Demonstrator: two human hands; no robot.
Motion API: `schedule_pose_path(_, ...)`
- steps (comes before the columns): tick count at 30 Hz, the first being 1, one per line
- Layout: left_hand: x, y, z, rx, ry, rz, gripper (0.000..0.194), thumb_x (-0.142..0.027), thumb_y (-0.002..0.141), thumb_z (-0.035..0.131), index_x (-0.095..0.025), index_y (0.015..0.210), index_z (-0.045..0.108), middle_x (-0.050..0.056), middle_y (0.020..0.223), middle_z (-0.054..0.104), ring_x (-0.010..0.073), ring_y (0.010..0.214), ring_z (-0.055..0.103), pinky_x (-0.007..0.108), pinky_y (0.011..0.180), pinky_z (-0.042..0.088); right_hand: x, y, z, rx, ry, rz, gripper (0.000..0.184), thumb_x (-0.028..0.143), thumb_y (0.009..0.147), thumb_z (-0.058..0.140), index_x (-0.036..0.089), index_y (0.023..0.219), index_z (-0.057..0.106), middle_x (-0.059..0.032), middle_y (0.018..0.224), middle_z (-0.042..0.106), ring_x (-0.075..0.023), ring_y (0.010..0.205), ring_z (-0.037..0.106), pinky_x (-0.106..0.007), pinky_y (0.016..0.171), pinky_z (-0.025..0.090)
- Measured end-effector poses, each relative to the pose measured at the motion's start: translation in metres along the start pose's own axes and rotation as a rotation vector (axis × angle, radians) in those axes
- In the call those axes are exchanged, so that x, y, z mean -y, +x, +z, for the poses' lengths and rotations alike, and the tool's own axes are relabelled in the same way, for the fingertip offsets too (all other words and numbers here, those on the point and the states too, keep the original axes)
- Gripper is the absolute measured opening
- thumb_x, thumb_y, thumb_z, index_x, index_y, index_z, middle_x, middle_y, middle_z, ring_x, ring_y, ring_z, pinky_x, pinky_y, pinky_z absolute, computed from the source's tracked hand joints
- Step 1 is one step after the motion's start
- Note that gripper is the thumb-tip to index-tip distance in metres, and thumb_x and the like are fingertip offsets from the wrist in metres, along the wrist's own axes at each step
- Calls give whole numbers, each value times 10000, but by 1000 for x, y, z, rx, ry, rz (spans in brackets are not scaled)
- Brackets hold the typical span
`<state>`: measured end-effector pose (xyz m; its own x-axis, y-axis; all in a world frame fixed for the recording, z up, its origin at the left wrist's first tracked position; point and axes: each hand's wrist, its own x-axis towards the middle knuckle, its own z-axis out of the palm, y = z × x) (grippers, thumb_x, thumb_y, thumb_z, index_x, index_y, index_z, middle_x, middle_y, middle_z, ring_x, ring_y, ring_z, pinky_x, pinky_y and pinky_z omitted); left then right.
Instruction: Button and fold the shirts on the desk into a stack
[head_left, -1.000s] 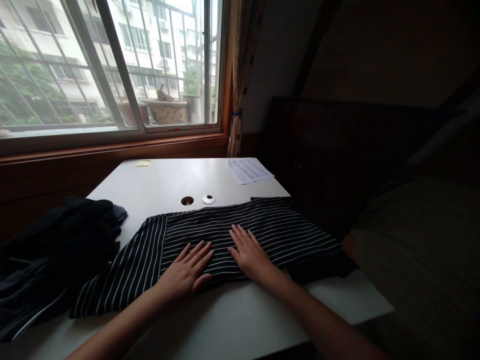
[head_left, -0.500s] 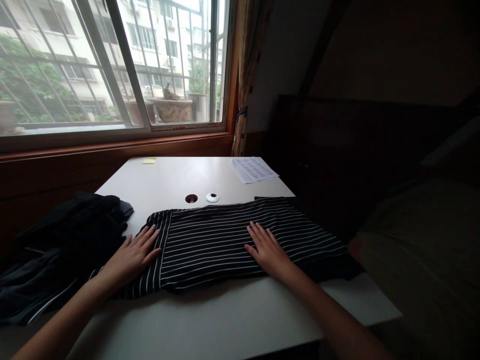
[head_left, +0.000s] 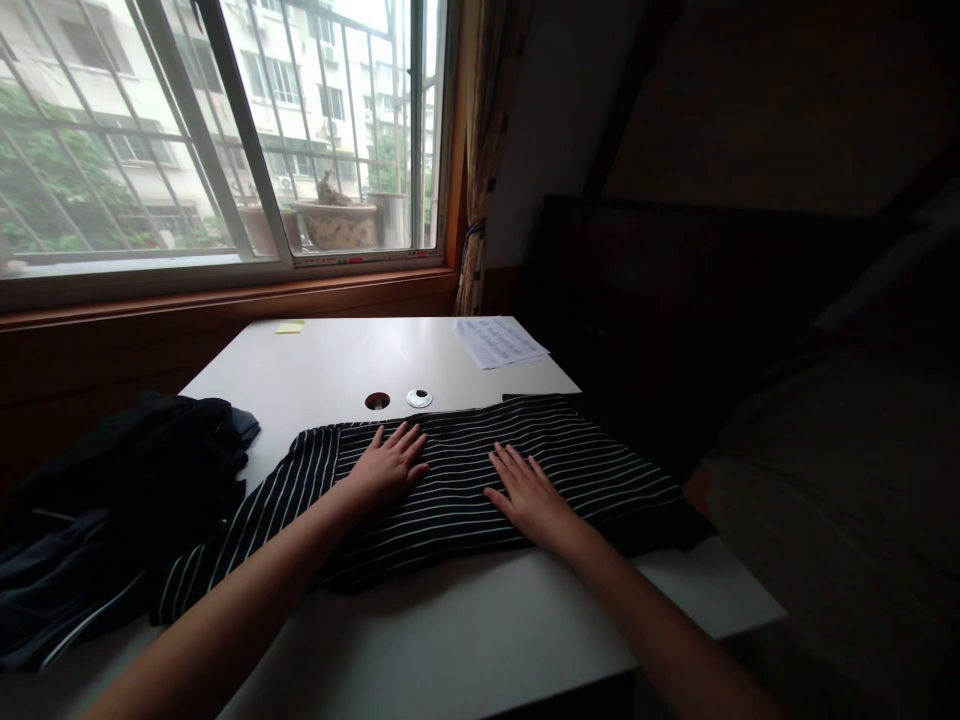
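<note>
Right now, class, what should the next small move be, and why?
Perhaps slide the left hand across the striped garment to its slanting left part: that part angles off beside the dark clothes, and neither hand lies on it, while the right hand rests palm down farther right.

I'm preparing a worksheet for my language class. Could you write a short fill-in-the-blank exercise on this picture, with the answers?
1. The left hand and the right hand are both spread open on the black cloth garment patterned with white ____.
2. The small yellow paper note lies near the far ____ corner of the white tabletop.
3. The printed white paper sheets lie near its far ____ corner.

Missing words: stripes; left; right.
</note>
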<state>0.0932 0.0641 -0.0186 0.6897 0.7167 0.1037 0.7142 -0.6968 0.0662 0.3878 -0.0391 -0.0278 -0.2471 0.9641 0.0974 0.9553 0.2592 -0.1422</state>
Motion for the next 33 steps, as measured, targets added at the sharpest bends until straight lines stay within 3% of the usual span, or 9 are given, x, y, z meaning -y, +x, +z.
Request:
schedule_pose_path(3, 1, 15, 12, -21, -11, -14, 667, -608, 1003, 232, -251, 1565, 268, 78, 1633, 225, 339, 1517, 148, 608, 1198, 102, 2, 15, -7, -7, 8, 1, 740, 658, 986, 233, 204, 1570, 265, -84, 1639, 204, -276, 1514, 182, -534, 1211, 163)
schedule_pose_path(7, 7, 13, 16, -42, -15, -20, 651, -603, 1006, 231, -275, 1568, 251, 49, 1637, 215, 310, 1521, 144, 586, 1210, 81, -4, 56, -11, -4, -3, -92, 745, 656, 989, 216, 194, 1572, 251, -73, 1644, 182, -241, 1519, 167, -494, 1224, 136)
schedule_pose_path(11, 16, -1, 13, -36, -19, -5, 617, -598, 1011, 229, -320, 1563, 245, 20, 1643, 195, 289, 1522, 154, 566, 1216, 85, -38, 93, -10, 69, -28, -48, 721, 641, 991, 247, 200, 1559, 293, -67, 1634, 234, -221, 1513, 192, -450, 1229, 140)
schedule_pose_path(14, 29, -15, 9, -33, -13, -13, 582, -586, 1017, 249, -358, 1551, 253, 4, 1644, 192, 278, 1521, 162, 554, 1217, 97, -75, 101, -10, 58, -34, 22, 697, 627, 993, 260, 216, 1555, 303, -59, 1637, 231, -231, 1520, 159, -470, 1229, 110)
schedule_pose_path(18, 53, -35, 6, -36, 17, -60, 561, -573, 1020, 264, -367, 1543, 264, -6, 1642, 208, 265, 1521, 164, 546, 1217, 104, -123, 89, -15, 29, -34, 143, 680, 604, 1006, 210, 230, 1574, 239, -55, 1651, 175, -231, 1524, 142, -494, 1219, 135)
schedule_pose_path(24, 85, -67, 5, -37, 49, -177, 581, -548, 1024, 272, -333, 1560, 207, 21, 1645, 192, 271, 1521, 165, 562, 1208, 130, -182, 49, -21, 0, -44, 319, 652, 539, 1019, 179, 183, 1547, 316, -89, 1620, 276, -233, 1496, 250, -456, 1202, 218)
schedule_pose_path(30, 101, -78, 2, -12, 60, -211, 567, -499, 1030, 283, -304, 1560, 231, 38, 1649, 167, 290, 1521, 147, 573, 1202, 151, -203, 23, -32, -94, -86, 420, 579, 427, 1012, 244, 142, 1475, 441, -114, 1573, 381, -263, 1472, 301, -482, 1189, 247)
schedule_pose_path(33, 106, -81, -6, -3, 49, -226, 565, -489, 1028, 294, -294, 1557, 256, 57, 1647, 164, 320, 1515, 154, 598, 1179, 206, -203, 5, -48, -200, -109, 460, 559, 323, 1007, 227, 72, 1445, 466, -157, 1535, 426, -256, 1428, 370, -412, 1174, 294)
